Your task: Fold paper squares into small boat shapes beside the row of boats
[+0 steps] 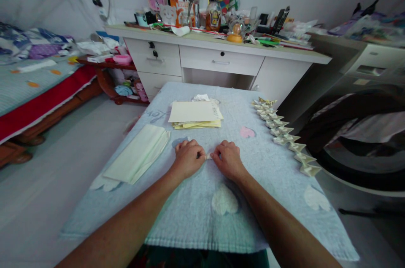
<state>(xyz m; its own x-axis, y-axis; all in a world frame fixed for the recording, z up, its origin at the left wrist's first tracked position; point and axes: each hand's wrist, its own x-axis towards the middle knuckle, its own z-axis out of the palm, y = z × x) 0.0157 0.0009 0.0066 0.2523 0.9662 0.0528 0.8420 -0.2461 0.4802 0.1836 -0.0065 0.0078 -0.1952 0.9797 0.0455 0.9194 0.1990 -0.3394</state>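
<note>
Pinching a small paper piece (pixel 209 156) between left hand (pixel 190 158) and right hand (pixel 228 158) at the counter (pixel 190 209), your fingers (pixel 200 152) are closed on its ends (tips partly hidden). Folding appears in hand; the next crease should call for matched edges.

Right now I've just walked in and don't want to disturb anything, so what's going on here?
A person's left hand and right hand pinch a small pale paper piece between them, over light blue patterned cloth. Beyond them lies a stack of cream and yellow paper sheets; to the left, folded pale green sheets; to the right, a row of pointed, folded, pale paper shapes.
</note>
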